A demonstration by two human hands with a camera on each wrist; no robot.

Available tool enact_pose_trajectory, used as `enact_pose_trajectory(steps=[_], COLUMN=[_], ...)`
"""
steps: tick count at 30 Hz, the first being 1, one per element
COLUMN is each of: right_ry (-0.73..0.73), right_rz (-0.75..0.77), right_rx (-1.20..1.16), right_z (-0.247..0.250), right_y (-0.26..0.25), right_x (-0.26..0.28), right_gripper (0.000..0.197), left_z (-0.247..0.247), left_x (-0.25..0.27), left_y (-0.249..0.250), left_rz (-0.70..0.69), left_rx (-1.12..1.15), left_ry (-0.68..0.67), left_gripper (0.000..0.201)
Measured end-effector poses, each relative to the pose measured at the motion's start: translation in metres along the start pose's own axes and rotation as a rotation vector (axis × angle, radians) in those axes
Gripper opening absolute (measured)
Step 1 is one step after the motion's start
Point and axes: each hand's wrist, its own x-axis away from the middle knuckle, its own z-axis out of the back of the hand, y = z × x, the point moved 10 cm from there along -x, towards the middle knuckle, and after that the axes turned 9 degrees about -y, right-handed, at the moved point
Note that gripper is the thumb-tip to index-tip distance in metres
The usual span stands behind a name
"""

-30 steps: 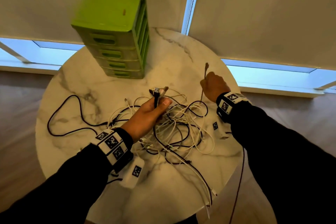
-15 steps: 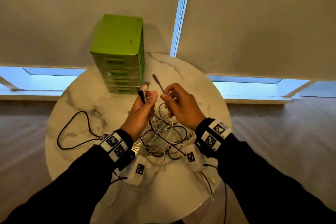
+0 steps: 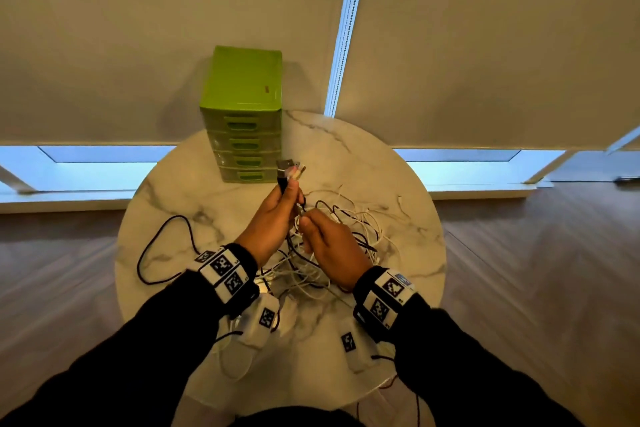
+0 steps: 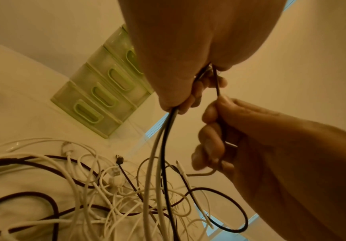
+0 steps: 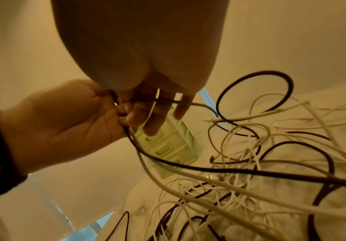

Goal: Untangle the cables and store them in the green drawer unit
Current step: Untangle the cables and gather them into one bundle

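A tangle of white and dark cables (image 3: 339, 236) (image 4: 106, 187) (image 5: 260, 163) lies on the round marble table (image 3: 398, 184). My left hand (image 3: 277, 215) (image 4: 180, 91) is raised over it and grips a bundle of cable ends; the USB plugs (image 3: 290, 170) stick out above its fist. My right hand (image 3: 325, 239) (image 4: 215, 130) (image 5: 147, 110) is right beside it and pinches a thin dark cable (image 4: 217, 81) that runs up into the left fist. The green drawer unit (image 3: 244, 114) (image 4: 97, 97) stands at the table's far edge with all its drawers closed.
A black cable loop (image 3: 156, 253) trails across the table's left side. Roller blinds and a bead cord (image 3: 343, 28) hang behind the table. Wooden floor surrounds the table.
My right hand has come down from beside the left fist's top to just below it. The plug it held upright no longer shows. The view has pulled back.
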Motion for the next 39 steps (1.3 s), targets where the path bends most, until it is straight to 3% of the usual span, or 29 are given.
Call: enact_pose_trajectory(steps=[2, 5, 9, 11, 17, 22, 26, 29, 34, 39], right_ry=[0.013, -0.079, -0.185, -0.242, -0.301, -0.229, -0.017, 0.058, -0.202, -0.367], right_rz=[0.004, -0.112, -0.205, -0.234, -0.293, -0.345, -0.177, 0.046, 0.109, -0.146], right_rx=[0.112, 0.219, 0.265, 0.307, 0.47, 0.534, 0.48, 0.342, 0.286, 0.061], right_z=[-0.008, -0.015, -0.013, -0.012, 0.0, 0.034, 0.045, 0.032, -0.019, -0.025], right_y=[-0.007, 0.008, 0.038, 0.053, 0.089, 0.095, 0.046, -0.007, -0.027, 0.03], right_x=[-0.002, -0.002, 0.006, 0.006, 0.003, -0.03, -0.053, -0.045, -0.027, -0.014], right_gripper=[0.026, 0.04, 0.042, 0.038, 0.034, 0.045, 0.049, 0.046, 0.038, 0.056], left_z=[0.002, 0.011, 0.026, 0.036, 0.079, 0.076, 0.057, 0.045, 0.036, 0.031], left_x=[0.006, 0.012, 0.014, 0.014, 0.014, 0.015, 0.019, 0.016, 0.008, 0.005], left_y=[0.005, 0.017, 0.022, 0.024, 0.05, 0.062, 0.019, -0.009, -0.015, 0.009], left_rz=[-0.017, -0.063, -0.101, -0.126, -0.209, -0.203, 0.023, 0.13, 0.144, -0.008], left_rx=[0.005, 0.05, 0.206, 0.331, 0.417, 0.23, -0.099, -0.155, 0.13, 0.213], left_ry=[0.002, 0.058, 0.092, 0.098, 0.171, 0.198, 0.213, 0.139, 0.131, 0.134], left_gripper=[0.044, 0.036, 0.029, 0.034, 0.047, 0.042, 0.054, 0.056, 0.047, 0.044])
